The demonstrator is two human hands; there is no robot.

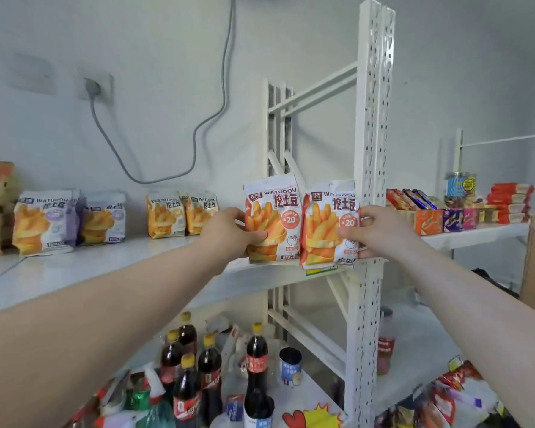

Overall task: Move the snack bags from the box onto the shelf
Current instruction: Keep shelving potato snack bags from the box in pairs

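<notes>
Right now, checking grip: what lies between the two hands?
Head view: two orange snack bags side by side, one in the left hand, one in the right hand.

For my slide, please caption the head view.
Left hand grips left bag, right hand grips right bag, at the shelf edge.

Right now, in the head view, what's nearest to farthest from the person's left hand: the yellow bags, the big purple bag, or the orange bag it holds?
1. Orange snack bag: gripped by the left hand, at the shelf front.
2. Pair of yellow snack bags: just left, further back.
3. Large purple snack bag: far left along the shelf.
</notes>
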